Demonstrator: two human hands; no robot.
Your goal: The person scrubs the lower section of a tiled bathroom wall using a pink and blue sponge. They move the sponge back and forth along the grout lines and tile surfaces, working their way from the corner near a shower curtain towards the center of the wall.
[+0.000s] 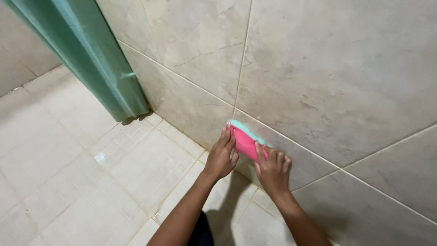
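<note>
A pink sponge with a light green scouring side (244, 140) is pressed flat against the grey tiled wall (337, 86), low down near the floor. My left hand (221, 155) grips the sponge's left end, fingers along its edge. My right hand (272, 168) holds its right end, thumb on the pink face. Both forearms reach up from the bottom of the view.
A green shower curtain (91, 54) hangs at the upper left, its hem just above the floor by the wall corner. The floor (82, 173) is pale square tile with grout lines. Wall grout lines run diagonally beside the sponge.
</note>
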